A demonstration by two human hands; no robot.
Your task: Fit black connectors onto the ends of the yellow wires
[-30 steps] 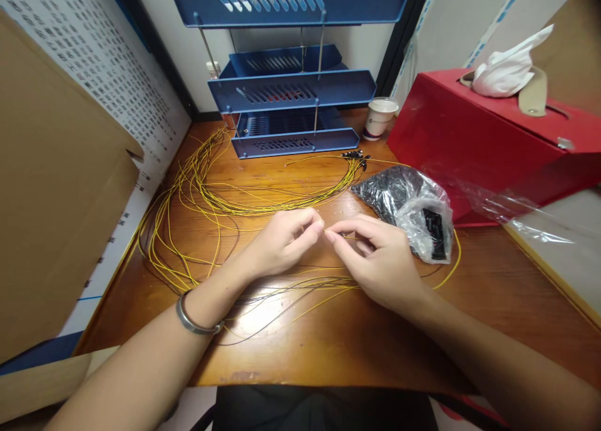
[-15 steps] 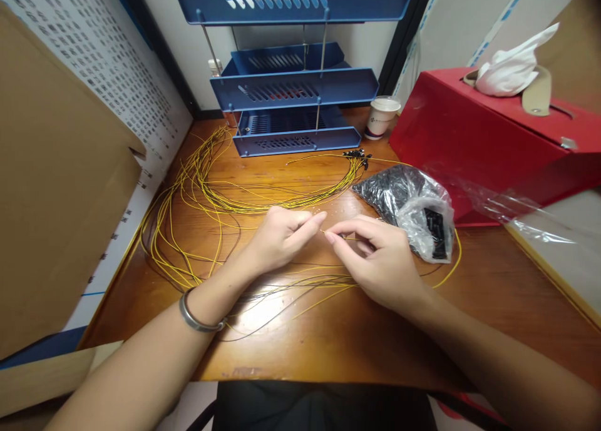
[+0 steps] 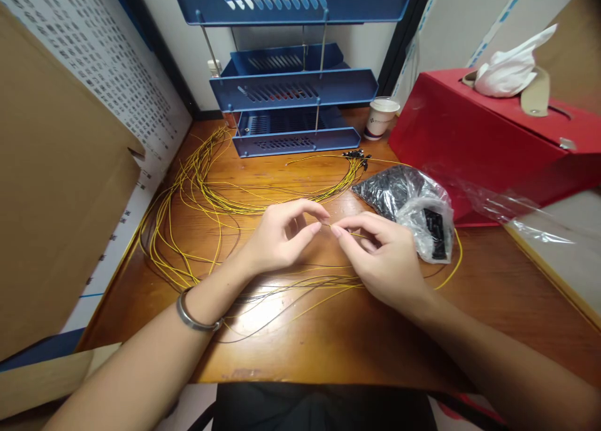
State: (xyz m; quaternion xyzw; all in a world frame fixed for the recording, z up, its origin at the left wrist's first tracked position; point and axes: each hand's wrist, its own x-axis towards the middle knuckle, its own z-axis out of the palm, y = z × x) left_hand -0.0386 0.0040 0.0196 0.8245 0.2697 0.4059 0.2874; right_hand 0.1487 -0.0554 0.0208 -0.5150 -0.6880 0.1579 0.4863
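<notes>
My right hand [image 3: 382, 253] pinches a thin yellow wire [image 3: 360, 235] between thumb and forefinger. Just left of it, my left hand [image 3: 286, 237] has its thumb and forefinger curved close around the wire's tip; whether both fingertips touch it is too small to tell. A large bundle of yellow and black wires [image 3: 171, 224] loops around the left of the table, and more strands run beneath my hands. At the bundle's far end sit several small black connectors [image 3: 357, 157]. A clear plastic bag [image 3: 401, 196] of black parts lies just beyond my right hand.
A blue tiered tray rack [image 3: 295, 144] stands at the back, with a paper cup [image 3: 381, 118] beside it. On the right is a red box [image 3: 469, 137] with a tissue sticking out. Cardboard [image 3: 56, 187] rises along the left side of the wooden table [image 3: 366, 349].
My left thumb and forefinger, earlier folded together, have opened and moved in toward my right fingertips. My right hand has shifted slightly to the right, still pinching the wire.
</notes>
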